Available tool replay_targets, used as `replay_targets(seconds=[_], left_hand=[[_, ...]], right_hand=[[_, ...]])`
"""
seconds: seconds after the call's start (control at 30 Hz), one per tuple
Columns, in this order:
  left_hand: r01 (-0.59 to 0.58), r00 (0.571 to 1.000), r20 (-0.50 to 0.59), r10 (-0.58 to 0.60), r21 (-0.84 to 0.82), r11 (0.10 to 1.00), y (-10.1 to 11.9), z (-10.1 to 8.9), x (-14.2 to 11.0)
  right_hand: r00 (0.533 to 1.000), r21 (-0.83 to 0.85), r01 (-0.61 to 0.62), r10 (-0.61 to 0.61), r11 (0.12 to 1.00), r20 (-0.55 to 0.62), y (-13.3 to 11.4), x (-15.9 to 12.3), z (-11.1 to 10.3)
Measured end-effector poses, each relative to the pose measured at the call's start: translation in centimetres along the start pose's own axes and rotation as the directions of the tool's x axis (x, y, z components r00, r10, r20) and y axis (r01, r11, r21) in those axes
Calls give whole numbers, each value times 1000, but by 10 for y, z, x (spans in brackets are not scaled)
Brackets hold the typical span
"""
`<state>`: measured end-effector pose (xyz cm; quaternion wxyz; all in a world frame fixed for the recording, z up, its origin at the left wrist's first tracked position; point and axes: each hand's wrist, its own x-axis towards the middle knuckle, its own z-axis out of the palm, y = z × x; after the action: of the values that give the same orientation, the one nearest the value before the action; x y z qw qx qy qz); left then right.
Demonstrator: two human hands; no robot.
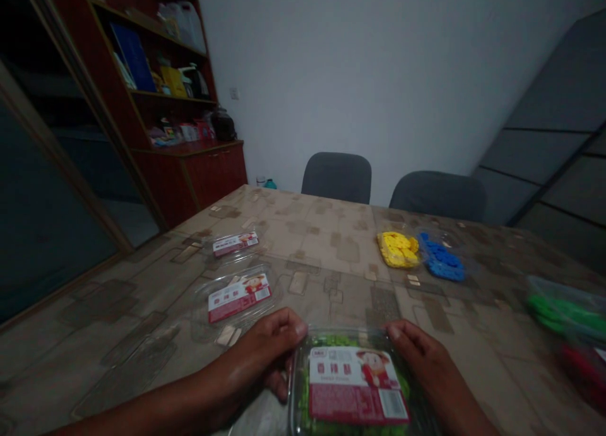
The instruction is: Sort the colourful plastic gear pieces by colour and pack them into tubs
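A clear plastic box (357, 385) with a white and dark red label is right in front of me, its lid on. Light green pieces show through its sides around the label. My left hand (277, 341) grips the box's far left corner, thumb on top and fingers curled at the side. At the far right corner, my right hand (416, 354) pinches the rim with its fingers bent. The near edge of the box runs out of the picture.
Two labelled clear lids, a nearer one (239, 297) and a farther one (235, 243), lie to the left. Boxes of yellow pieces (399, 249) and blue pieces (442, 259) stand back right. Green pieces (563, 313) and red pieces (584, 366) sit in containers at the right edge. Two grey chairs (337, 176) stand behind the table.
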<state>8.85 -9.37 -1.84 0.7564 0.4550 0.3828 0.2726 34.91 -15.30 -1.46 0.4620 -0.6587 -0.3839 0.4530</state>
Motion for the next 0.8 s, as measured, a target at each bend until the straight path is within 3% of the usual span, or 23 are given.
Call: replay_targets(seconds=[0.27, 0.43, 0.63, 0.8], left_hand=[[-38, 997, -70, 33, -68, 997, 1, 7, 12], [-66, 997, -51, 61, -95, 993, -6, 6, 13], [-100, 993, -75, 95, -58, 993, -7, 11, 2], [-47, 997, 54, 46, 16, 999, -17, 3, -17]], right_hand=[[999, 44, 3, -5, 999, 51, -1, 1, -1], [999, 109, -12, 7, 994, 48, -5, -4, 4], [999, 112, 9, -3, 994, -49, -1, -5, 9], [997, 41, 33, -30, 999, -73, -1, -3, 6]])
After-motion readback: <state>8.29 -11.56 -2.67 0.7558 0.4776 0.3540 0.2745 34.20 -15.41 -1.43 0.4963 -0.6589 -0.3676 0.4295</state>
